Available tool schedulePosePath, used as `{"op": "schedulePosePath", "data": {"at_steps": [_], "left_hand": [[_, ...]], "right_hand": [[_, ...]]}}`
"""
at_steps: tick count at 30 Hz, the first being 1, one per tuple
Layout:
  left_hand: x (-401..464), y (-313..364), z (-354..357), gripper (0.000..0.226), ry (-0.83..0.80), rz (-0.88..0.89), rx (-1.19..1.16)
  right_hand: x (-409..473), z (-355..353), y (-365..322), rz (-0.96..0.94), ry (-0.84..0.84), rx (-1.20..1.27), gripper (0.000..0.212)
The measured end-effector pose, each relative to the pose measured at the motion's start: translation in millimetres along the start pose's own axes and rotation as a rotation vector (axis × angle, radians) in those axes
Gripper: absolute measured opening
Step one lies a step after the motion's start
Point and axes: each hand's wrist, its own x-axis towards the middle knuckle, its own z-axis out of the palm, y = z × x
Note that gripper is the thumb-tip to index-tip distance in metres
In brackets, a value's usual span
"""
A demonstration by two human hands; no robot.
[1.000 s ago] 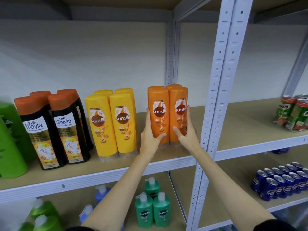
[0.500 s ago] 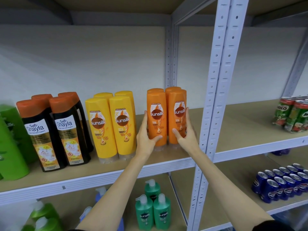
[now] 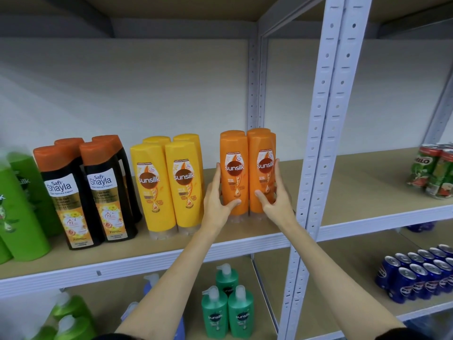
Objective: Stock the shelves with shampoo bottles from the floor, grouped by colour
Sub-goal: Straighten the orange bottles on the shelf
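Observation:
Several orange Sunsilk bottles [image 3: 247, 153] stand upright in a tight group on the middle shelf [image 3: 171, 249], just left of the grey upright post. My left hand [image 3: 217, 202] grips the left front bottle, fingers along its side and thumb across its front. My right hand [image 3: 277, 200] grips the right front bottle the same way from the right. To their left stand yellow Sunsilk bottles [image 3: 169, 182], then black Shayla bottles with orange caps [image 3: 98, 192], then green bottles [image 3: 19, 204] at the far left.
A perforated grey upright post [image 3: 318, 143] stands close to my right hand. Milo cans [image 3: 434, 170] sit on the shelf right of the post, blue cans [image 3: 421, 273] on the shelf below. Green pump bottles [image 3: 228, 312] stand on the lower shelf under my arms.
Both hands stay on the orange bottles, and the group has barely shifted on the shelf. The view has tilted slightly.

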Motion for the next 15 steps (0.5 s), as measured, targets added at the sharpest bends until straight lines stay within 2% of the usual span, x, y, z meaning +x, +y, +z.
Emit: {"op": "schedulePosePath", "data": {"at_steps": [15], "left_hand": [[-1.4, 4.4, 4.8, 0.086, -0.022, -0.006, 0.047]], "right_hand": [[-2.1, -1.3, -1.4, -0.017, 0.033, -0.051, 0.081]]}}
